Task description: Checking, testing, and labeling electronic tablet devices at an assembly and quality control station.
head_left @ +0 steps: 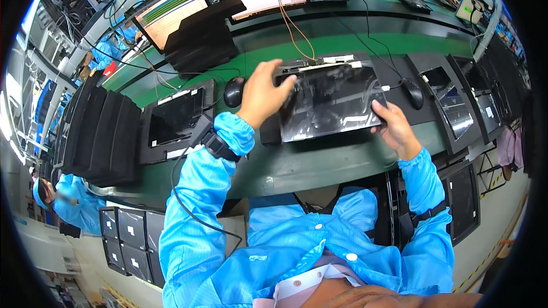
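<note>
We see a dark, glossy flat panel (331, 105) in front of us above the green table (319, 168), its near edge toward our body. Our right hand (395, 128) grips its right edge near the close corner, thumb on top and fingers curled beneath. Our left hand (265, 92) is at the far left corner, thumb and forefinger spread apart; we cannot tell whether they touch the panel. A black mouse (233, 92) sits just beside our left hand, and farther left we have a second panel (177, 117) in a black tray, next to a row of black trays (97, 131)
</note>
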